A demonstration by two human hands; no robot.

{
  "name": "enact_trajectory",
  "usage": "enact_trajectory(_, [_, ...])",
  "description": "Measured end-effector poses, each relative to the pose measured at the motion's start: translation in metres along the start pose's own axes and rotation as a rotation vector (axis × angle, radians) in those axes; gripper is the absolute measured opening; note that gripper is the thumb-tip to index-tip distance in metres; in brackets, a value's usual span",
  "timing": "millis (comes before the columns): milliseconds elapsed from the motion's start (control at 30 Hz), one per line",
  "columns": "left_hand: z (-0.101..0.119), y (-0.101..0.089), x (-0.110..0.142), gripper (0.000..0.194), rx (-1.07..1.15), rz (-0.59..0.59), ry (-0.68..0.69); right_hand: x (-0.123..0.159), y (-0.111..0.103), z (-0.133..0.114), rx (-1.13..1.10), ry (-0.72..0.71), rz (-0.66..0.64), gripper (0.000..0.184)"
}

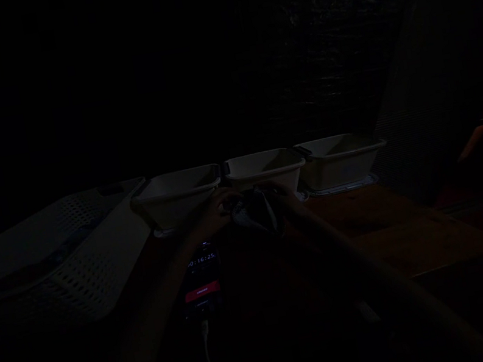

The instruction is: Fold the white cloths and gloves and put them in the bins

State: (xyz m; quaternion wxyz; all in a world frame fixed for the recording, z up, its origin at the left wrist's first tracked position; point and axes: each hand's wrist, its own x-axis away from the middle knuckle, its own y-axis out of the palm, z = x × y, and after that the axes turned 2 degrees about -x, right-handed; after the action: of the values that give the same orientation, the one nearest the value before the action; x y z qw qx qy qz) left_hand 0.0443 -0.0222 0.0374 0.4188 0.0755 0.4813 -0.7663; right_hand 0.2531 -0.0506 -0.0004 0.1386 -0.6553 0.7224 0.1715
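Observation:
The scene is very dark. Between my hands is a dark, soft-looking bundle (253, 213) with pale stripes or edges; it looks like cloth, but its exact kind cannot be made out. My left hand (223, 201) has its fingers curled at the bundle's left side. On the other side, my right hand (283, 195) grips it with bent fingers. Both hands are above the wooden table, just in front of the middle white tub (263, 172).
A left tub (179, 210) and a right tub (344, 169) flank the middle one. Far left stands a perforated white basket (119, 257) with dark contents. A phone (201, 280) showing a timer lies on the table (384, 231), its cable (206, 341) running towards me.

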Motion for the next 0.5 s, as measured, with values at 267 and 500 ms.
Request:
enact_trajectory(267, [-0.003, 0.0, -0.002, 0.011, -0.006, 0.037, -0.028, -0.003, -0.004, 0.0, 0.15, -0.067, 0.016, 0.034])
enact_trajectory(500, [-0.014, 0.004, -0.001, 0.016, -0.04, 0.08, -0.112, 0.008, 0.003, -0.014, 0.379, -0.11, -0.048, 0.041])
